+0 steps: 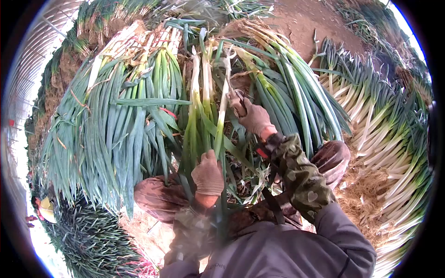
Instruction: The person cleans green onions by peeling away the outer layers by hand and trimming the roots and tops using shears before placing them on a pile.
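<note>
My left hand (207, 177), in a tan work glove, is closed around the green leaves of a long green onion (223, 109), whose pale root end points away from me. Beside that stalk, my right hand (255, 119), gloved too, is closed on what looks like a pair of scissors (238, 98). Their narrow blade tips reach up close to the stalk's white part. More loose green onions (195, 95) lie just left of the stalk. Green trimmings lie between my knees, below my right hand.
A large pile of green onions (116, 111) spreads on the left, and another pile (292, 88) lies on the right. Rows of white-stemmed onions (380, 116) line the far right. Dark green bunches (92, 236) stand at lower left. Bare soil (310, 23) shows at the top.
</note>
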The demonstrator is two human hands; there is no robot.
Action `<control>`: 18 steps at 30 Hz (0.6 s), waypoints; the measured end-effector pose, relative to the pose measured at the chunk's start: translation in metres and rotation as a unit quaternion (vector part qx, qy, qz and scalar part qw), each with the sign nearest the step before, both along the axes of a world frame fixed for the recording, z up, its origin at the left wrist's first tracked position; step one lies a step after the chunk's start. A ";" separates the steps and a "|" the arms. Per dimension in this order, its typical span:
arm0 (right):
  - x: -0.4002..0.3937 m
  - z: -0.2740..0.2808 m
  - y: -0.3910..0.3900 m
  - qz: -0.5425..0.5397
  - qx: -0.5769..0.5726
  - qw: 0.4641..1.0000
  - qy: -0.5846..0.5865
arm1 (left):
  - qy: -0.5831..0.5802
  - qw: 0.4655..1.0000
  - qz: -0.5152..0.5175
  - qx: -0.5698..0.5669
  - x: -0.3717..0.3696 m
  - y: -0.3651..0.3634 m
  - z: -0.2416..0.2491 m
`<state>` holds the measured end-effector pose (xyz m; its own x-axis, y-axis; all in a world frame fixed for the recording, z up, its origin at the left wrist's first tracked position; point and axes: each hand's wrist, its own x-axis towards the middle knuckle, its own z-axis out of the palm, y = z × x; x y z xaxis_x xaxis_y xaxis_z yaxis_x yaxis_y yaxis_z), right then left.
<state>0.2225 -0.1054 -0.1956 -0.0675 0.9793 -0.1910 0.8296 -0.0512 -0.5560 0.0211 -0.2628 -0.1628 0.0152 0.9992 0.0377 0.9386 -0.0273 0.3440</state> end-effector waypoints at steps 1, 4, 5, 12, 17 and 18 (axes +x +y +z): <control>-0.002 -0.004 0.011 -0.022 0.008 1.000 0.003 | 0.013 1.000 -0.001 -0.001 -0.001 0.000 0.003; 0.006 -0.001 0.034 -0.052 0.008 0.999 0.006 | 0.042 0.999 -0.006 -0.011 -0.003 0.003 0.014; 0.009 0.002 0.033 -0.046 0.005 0.999 0.010 | 0.049 0.999 -0.005 -0.020 -0.006 0.004 0.017; 0.020 0.015 -0.106 0.038 0.012 0.995 0.087 | -0.046 0.998 0.035 0.012 -0.027 0.017 0.021; 0.022 0.033 -0.194 0.105 -0.052 0.989 0.085 | -0.029 0.999 0.028 -0.012 -0.029 0.018 0.017; 0.022 0.034 -0.194 0.110 -0.046 0.989 0.086 | -0.026 0.999 0.021 -0.017 -0.027 0.017 0.017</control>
<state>0.2444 -0.2989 -0.1619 -0.3169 0.9160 -0.2461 0.7198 0.0633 -0.6913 -0.0062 -0.2462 -0.1453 -0.0281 0.9996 0.0034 0.9192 0.0245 0.3930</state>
